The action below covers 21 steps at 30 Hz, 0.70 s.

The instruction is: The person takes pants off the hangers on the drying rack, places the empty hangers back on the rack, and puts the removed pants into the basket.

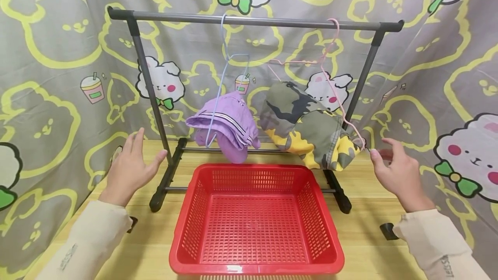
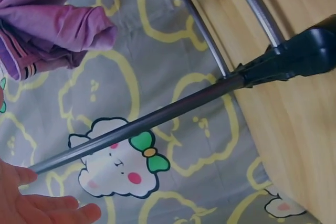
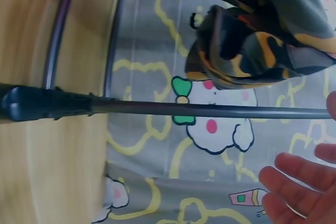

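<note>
My left hand (image 1: pixel 130 170) hovers left of the rack with its fingers spread, nearest the left upright (image 1: pixel 149 85). Close beside the lower corner of a pink hanger (image 1: pixel 336 92), my right hand (image 1: pixel 400 176) holds nothing, thumb and fingers apart. From that hanger droops a bunched camouflage garment (image 1: pixel 299 120) in grey, black and yellow. A purple garment (image 1: pixel 233 118) with a striped band hangs folded on a blue hanger (image 1: pixel 220 87). In the right wrist view the relaxed fingers (image 3: pixel 296 182) show apart from the camouflage cloth.
A red plastic basket (image 1: pixel 253 267) stands in front of the rack on the wooden table (image 1: pixel 365 228). The grey rack's top bar (image 1: pixel 272 21) spans the back, and its black feet (image 1: pixel 157 200) rest on the table. A patterned curtain (image 1: pixel 70 111) surrounds everything.
</note>
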Each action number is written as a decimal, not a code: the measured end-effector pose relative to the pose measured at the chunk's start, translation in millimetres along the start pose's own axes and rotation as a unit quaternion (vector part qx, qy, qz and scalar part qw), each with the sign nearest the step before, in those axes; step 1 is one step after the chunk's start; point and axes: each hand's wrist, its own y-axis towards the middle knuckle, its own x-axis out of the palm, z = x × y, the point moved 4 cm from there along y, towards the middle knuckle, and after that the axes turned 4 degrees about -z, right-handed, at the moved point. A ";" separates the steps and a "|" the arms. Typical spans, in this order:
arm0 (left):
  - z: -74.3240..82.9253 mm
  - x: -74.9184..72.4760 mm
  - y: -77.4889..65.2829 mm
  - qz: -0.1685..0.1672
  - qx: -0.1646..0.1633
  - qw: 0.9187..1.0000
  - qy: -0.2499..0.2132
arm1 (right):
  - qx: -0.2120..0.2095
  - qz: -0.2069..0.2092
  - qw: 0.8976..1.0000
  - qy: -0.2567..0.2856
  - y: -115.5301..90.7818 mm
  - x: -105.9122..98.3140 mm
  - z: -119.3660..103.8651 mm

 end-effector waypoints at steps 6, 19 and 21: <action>1.6 -0.4 13.0 -0.023 -0.021 0.999 -0.032 | 0.015 -0.020 1.000 0.011 8.2 -5.6 -5.2; 7.7 -6.5 35.6 -0.018 -0.053 0.994 -0.093 | -0.005 -0.048 0.999 0.024 27.4 -14.8 -24.2; 7.9 -7.8 38.5 -0.017 -0.059 0.993 -0.099 | -0.009 -0.054 0.998 0.030 30.7 -15.6 -27.5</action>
